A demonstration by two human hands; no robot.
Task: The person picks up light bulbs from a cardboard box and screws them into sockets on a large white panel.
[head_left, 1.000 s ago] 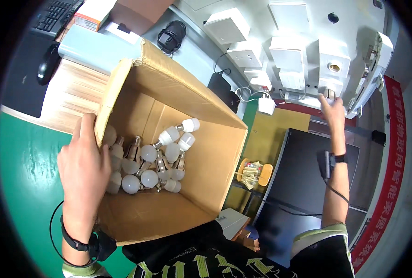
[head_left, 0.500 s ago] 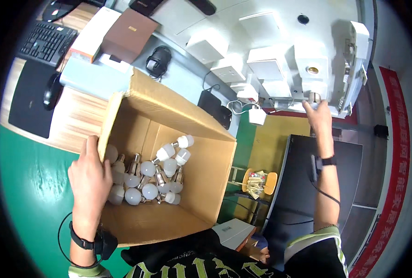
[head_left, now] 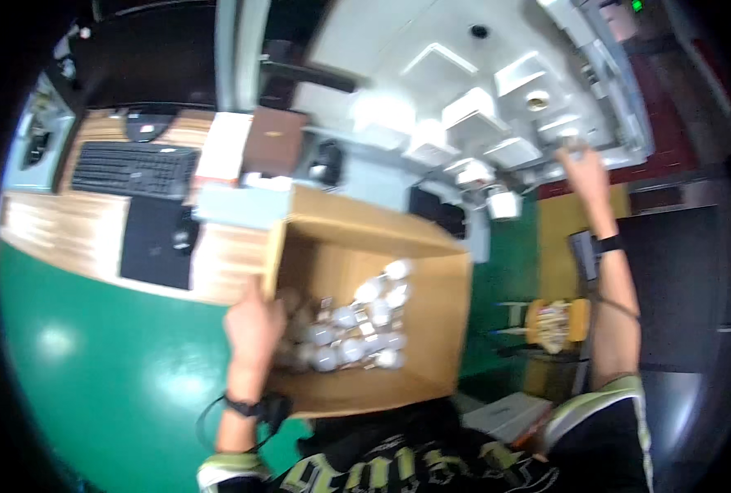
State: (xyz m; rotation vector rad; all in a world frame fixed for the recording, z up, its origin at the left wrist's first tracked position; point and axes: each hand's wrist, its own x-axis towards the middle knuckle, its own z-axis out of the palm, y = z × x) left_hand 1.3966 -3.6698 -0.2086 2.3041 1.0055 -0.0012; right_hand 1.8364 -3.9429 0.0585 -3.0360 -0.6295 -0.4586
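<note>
My left hand (head_left: 253, 329) grips the left rim of an open cardboard box (head_left: 438, 329). Inside, a loose heap of white light bulbs (head_left: 351, 351) with metal bases covers part of the bottom. At the upper right, my right hand (head_left: 585, 174) is stretched out to a white panel (head_left: 419, 37), its fingers closed round a light bulb (head_left: 575, 143). Motion blur hides whether that bulb touches the panel. Just above it on the panel is a lamp socket (head_left: 538, 100) with a round opening, in a white housing.
White boxes and switch units (head_left: 474, 111) stick out of the panel. A keyboard (head_left: 135, 168), mouse (head_left: 185, 230) and brown box (head_left: 273, 141) lie on the desk at left. A yellow stool (head_left: 579, 319) bearing small items stands right of the cardboard box, beside a large dark screen (head_left: 677, 279).
The view has swung, so box, desk and panel sit differently in it, and the picture is blurrier. Both hands keep their holds, the left on the box, the right on the bulb.
</note>
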